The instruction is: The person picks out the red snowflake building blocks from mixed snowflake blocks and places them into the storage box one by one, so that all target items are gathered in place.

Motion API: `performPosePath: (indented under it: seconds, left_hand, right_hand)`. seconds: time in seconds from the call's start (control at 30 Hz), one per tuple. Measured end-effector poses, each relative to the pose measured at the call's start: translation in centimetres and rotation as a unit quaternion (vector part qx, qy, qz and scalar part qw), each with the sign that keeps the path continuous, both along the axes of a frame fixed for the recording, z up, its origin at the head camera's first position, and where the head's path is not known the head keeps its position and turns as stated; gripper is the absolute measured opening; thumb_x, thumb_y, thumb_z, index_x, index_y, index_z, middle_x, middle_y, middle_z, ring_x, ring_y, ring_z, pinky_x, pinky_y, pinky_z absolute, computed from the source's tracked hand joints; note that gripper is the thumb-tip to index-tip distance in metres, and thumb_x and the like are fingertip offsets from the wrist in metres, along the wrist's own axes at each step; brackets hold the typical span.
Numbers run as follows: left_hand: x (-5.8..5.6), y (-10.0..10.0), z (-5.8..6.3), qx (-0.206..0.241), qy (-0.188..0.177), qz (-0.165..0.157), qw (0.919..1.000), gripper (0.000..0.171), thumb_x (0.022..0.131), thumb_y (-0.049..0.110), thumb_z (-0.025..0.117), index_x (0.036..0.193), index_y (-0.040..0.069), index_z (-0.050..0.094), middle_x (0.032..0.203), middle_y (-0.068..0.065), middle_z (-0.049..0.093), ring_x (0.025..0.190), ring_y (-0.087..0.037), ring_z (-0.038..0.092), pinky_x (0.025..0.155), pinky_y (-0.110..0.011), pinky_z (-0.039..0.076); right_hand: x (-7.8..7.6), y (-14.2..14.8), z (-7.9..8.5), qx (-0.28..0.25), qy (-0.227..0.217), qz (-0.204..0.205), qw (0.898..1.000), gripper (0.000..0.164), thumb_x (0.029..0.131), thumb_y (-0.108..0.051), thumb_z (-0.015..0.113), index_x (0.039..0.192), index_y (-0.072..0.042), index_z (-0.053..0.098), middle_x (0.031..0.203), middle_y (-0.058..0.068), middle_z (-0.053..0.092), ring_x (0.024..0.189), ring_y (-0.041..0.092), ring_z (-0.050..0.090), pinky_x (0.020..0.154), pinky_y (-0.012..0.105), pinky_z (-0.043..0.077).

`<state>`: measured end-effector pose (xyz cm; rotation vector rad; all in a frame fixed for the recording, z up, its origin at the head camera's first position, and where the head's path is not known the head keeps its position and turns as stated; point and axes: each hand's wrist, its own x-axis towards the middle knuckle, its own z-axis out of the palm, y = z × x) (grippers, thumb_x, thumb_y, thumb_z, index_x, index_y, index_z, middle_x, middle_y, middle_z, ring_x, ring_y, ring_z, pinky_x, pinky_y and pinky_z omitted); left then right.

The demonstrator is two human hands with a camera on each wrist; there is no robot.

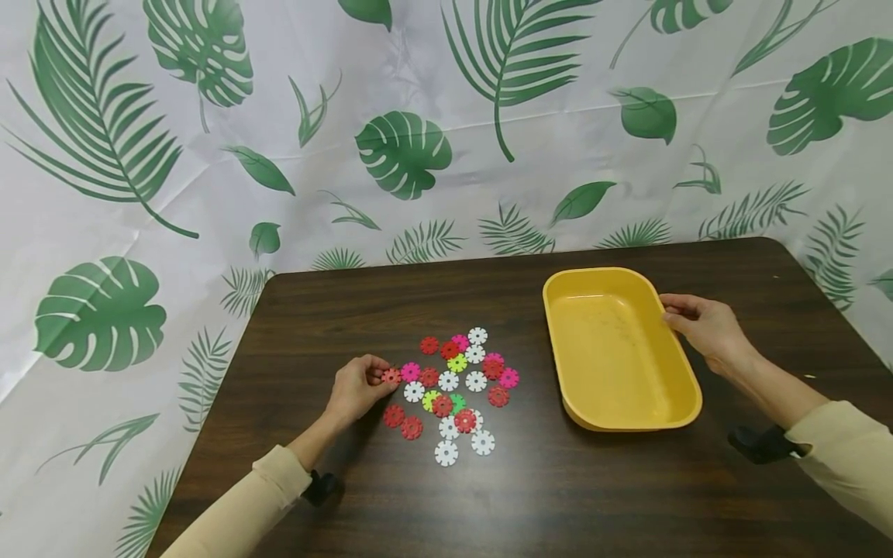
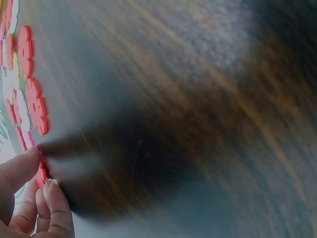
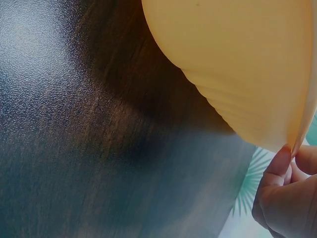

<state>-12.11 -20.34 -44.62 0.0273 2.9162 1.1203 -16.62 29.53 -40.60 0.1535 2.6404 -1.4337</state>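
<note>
At the left edge of a spread of notched plastic discs, my left hand (image 1: 357,387) pinches a red notched disc (image 1: 391,376) between thumb and fingers. The left wrist view shows that red disc (image 2: 41,174) partly hidden by the fingertips. Several more discs, such as a white disc (image 1: 446,452), a pink disc (image 1: 509,377) and a green disc (image 1: 456,402), lie flat beside it, some overlapping. My right hand (image 1: 711,329) pinches the right rim of a yellow plastic tub (image 1: 607,349). Nothing lies inside the tub. In the right wrist view the tub's outer wall (image 3: 233,64) shows.
Everything stands on a dark wood-grain table (image 1: 502,504). Behind it hangs a white cloth with green leaf prints (image 1: 405,155), close to the table's far edge. The tub is to the right of the discs.
</note>
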Motion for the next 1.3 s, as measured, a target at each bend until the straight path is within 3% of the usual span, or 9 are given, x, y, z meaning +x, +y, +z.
performPosePath:
  seconds: [0.93, 1.13, 1.3]
  left_hand:
    - [0.0, -0.3, 0.5, 0.06, -0.004, 0.009, 0.9981, 0.02, 0.075, 0.0, 0.076, 0.094, 0.001, 0.069, 0.082, -0.01, 0.069, 0.072, -0.019, 0.067, 0.063, -0.026, 0.056]
    - [-0.2, -0.2, 0.8, 0.072, -0.02, 0.034, 0.9966, 0.021, 0.076, 0.004, 0.076, 0.096, 0.003, 0.069, 0.083, -0.009, 0.069, 0.071, -0.014, 0.065, 0.062, -0.02, 0.053]
    - [-0.6, 0.2, 1.3, 0.12, -0.04, 0.056, 0.9904, 0.024, 0.078, 0.006, 0.075, 0.1, 0.002, 0.069, 0.086, -0.01, 0.069, 0.071, -0.009, 0.061, 0.061, -0.016, 0.048]
  right_hand:
    - [-0.1, 0.2, 0.1, 0.002, -0.005, 0.008, 1.0, 0.046, 0.098, -0.013, 0.047, 0.136, 0.012, 0.038, 0.117, 0.022, 0.047, 0.076, -0.006, 0.051, 0.069, 0.011, 0.051]
    - [0.0, 0.2, 0.1, 0.005, 0.0, 0.01, 1.0, 0.045, 0.098, -0.013, 0.047, 0.135, 0.011, 0.04, 0.116, 0.021, 0.048, 0.076, -0.006, 0.05, 0.068, 0.011, 0.051]
    - [0.0, 0.2, 0.2, 0.003, 0.003, 0.01, 1.0, 0.045, 0.098, -0.014, 0.048, 0.135, 0.012, 0.04, 0.115, 0.021, 0.048, 0.076, -0.007, 0.05, 0.068, 0.012, 0.051]
